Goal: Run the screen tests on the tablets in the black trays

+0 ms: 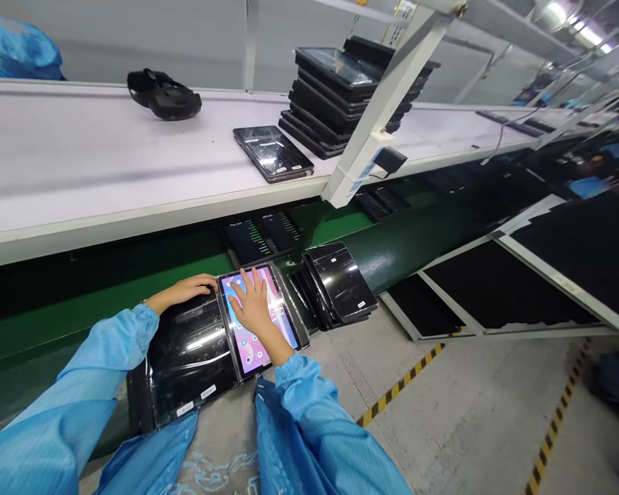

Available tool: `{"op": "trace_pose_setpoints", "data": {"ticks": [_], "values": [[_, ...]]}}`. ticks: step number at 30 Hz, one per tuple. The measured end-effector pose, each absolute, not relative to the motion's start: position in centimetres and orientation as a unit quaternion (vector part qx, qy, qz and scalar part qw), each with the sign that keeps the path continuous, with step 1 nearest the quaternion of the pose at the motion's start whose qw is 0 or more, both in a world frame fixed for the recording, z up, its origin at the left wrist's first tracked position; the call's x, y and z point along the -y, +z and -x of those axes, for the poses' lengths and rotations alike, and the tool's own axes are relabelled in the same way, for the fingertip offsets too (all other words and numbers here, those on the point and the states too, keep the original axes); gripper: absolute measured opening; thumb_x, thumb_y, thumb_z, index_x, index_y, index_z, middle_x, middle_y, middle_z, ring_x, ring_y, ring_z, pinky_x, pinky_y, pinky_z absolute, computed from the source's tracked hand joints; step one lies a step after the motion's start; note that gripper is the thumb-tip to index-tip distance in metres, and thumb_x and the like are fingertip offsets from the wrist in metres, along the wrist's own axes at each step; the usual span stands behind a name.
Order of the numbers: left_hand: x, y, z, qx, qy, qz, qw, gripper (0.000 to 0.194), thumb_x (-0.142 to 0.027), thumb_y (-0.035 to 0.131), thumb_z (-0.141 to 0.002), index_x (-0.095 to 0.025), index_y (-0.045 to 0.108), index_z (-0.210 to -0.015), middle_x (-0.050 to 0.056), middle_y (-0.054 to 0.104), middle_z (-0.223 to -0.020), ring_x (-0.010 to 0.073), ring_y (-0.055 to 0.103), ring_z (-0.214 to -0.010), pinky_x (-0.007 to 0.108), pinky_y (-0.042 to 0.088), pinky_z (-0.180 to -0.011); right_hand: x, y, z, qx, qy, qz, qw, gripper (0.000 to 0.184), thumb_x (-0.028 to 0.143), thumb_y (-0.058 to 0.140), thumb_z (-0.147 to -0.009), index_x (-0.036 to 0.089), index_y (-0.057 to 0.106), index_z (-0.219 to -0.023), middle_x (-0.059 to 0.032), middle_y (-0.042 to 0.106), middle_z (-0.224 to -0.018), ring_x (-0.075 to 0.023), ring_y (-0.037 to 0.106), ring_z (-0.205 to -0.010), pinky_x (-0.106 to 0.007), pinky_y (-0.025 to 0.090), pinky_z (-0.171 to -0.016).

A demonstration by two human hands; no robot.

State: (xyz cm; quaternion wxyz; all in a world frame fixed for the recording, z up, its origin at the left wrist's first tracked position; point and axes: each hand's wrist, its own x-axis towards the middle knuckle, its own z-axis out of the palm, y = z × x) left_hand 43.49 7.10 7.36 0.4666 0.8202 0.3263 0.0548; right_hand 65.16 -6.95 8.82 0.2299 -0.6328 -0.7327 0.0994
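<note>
A tablet point(258, 347) with a lit pink and blue home screen lies at the near edge of the green surface, angled toward me. My right hand point(252, 306) is spread over its screen, fingers apart and holding nothing. Left of it lies a dark glossy tablet-sized panel point(190, 350) with white labels on its near edge, seemingly under clear film. My left hand point(190, 289) rests at that panel's far edge, beside the lit tablet's corner, fingers stretched out. To the right leans a stack of black panels point(340, 282).
Dark screens with green marks point(250, 240) lie beneath the white shelf point(108, 158). On the shelf are a black headset-like object point(168, 96), thin tablets point(273, 151) and a tall stack of black trays point(330, 103). A white post point(376, 130) stands right. Striped tape point(402, 385) marks the floor.
</note>
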Motion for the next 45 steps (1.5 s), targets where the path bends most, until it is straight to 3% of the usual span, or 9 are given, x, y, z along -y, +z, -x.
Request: {"op": "trace_pose_setpoints", "data": {"ticks": [5, 8, 11, 14, 19, 28, 33, 37, 45], "values": [[-7.3, 6.7, -43.5, -0.315, 0.071, -0.825, 0.465, 0.039, -0.049, 0.051, -0.084, -0.023, 0.072, -0.103, 0.007, 0.064, -0.128, 0.0257, 0.052, -0.129, 0.038, 0.035, -0.116, 5.5, 9.3, -66.2, 0.75, 0.105, 0.621, 0.203, 0.04, 0.046, 0.051, -0.098, 0.029, 0.062, -0.132, -0.008, 0.034, -0.161, -0.0382, 0.016, -0.152, -0.07, 0.018, -0.116], [-7.2, 6.7, -43.6, -0.309, 0.077, -0.824, 0.469, 0.035, -0.046, 0.052, -0.084, -0.024, 0.073, -0.103, 0.006, 0.064, -0.128, 0.0248, 0.054, -0.128, 0.037, 0.035, -0.116, 6.9, 9.4, -67.9, 0.687, 0.099, 0.669, 0.264, 0.04, 0.044, 0.046, -0.1, 0.028, 0.061, -0.134, -0.0075, 0.04, -0.158, -0.0358, 0.02, -0.151, -0.066, 0.021, -0.117], [-7.0, 6.7, -43.7, -0.304, 0.077, -0.825, 0.47, 0.034, -0.044, 0.052, -0.085, -0.025, 0.072, -0.105, 0.005, 0.063, -0.13, 0.0236, 0.054, -0.127, 0.037, 0.035, -0.116, 9.3, 8.5, -70.3, 0.599, 0.09, 0.725, 0.327, 0.045, 0.041, 0.043, -0.099, 0.021, 0.057, -0.136, -0.0135, 0.048, -0.15, -0.0346, 0.026, -0.148, -0.062, 0.027, -0.115], [-6.8, 6.8, -43.6, -0.309, 0.068, -0.828, 0.463, 0.036, -0.043, 0.051, -0.085, -0.026, 0.071, -0.109, 0.004, 0.061, -0.133, 0.0233, 0.053, -0.129, 0.038, 0.034, -0.117, 12.6, 6.6, -72.5, 0.519, 0.095, 0.764, 0.37, 0.052, 0.047, 0.044, -0.096, 0.015, 0.056, -0.135, -0.0185, 0.052, -0.145, -0.0353, 0.032, -0.144, -0.06, 0.029, -0.114], [-6.5, 7.6, -43.3, -0.32, 0.043, -0.827, 0.46, 0.036, -0.044, 0.051, -0.085, -0.027, 0.069, -0.111, 0.003, 0.058, -0.138, 0.0241, 0.051, -0.131, 0.036, 0.034, -0.117, 18.6, 4.4, -73.2, 0.401, 0.135, 0.793, 0.439, 0.062, 0.057, 0.047, -0.093, 0.015, 0.05, -0.138, -0.019, 0.051, -0.144, -0.0321, 0.04, -0.14, -0.055, 0.028, -0.118], [-6.8, 7.3, -42.9, -0.325, 0.015, -0.829, 0.455, 0.035, -0.046, 0.051, -0.084, -0.03, 0.068, -0.111, 0.001, 0.056, -0.139, 0.0238, 0.049, -0.133, 0.038, 0.031, -0.119, 23.1, 3.9, -69.1, 0.184, 0.298, 0.772, 0.531, 0.095, 0.067, 0.055, -0.084, 0.017, 0.018, -0.157, -0.012, 0.016, -0.167, -0.027, 0.017, -0.154, -0.047, 0.018, -0.125], [-7.0, 7.3, -42.6, -0.308, 0.011, -0.827, 0.47, 0.039, -0.05, 0.051, -0.085, -0.029, 0.068, -0.113, 0.002, 0.055, -0.139, 0.0244, 0.047, -0.135, 0.037, 0.029, -0.12, 23.5, 3.9, -67.9, 0.173, 0.315, 0.752, 0.553, 0.098, 0.063, 0.057, -0.085, 0.021, 0.01, -0.159, -0.0087, 0.009, -0.168, -0.025, 0.012, -0.155, -0.048, 0.017, -0.125], [-6.9, 7.2, -42.2, -0.311, 0.004, -0.825, 0.471, 0.039, -0.053, 0.051, -0.085, -0.03, 0.067, -0.113, 0.002, 0.053, -0.14, 0.0243, 0.046, -0.136, 0.037, 0.026, -0.121, 23.9, 4.3, -66.4, 0.207, 0.308, 0.766, 0.525, 0.103, 0.058, 0.061, -0.085, 0.025, -0.001, -0.16, -0.0056, 0.0, -0.169, -0.024, 0.004, -0.156, -0.05, 0.007, -0.126], [-6.8, 7.0, -42.0, -0.321, 0.011, -0.827, 0.462, 0.042, -0.057, 0.052, -0.085, -0.03, 0.067, -0.113, 0.001, 0.054, -0.139, 0.0245, 0.048, -0.134, 0.034, 0.027, -0.12, 23.6, 4.3, -65.7, 0.288, 0.262, 0.797, 0.461, 0.106, 0.04, 0.07, -0.08, 0.022, 0.002, -0.159, -0.0145, 0.003, -0.168, -0.034, 0.005, -0.154, -0.06, 0.012, -0.123]]}}
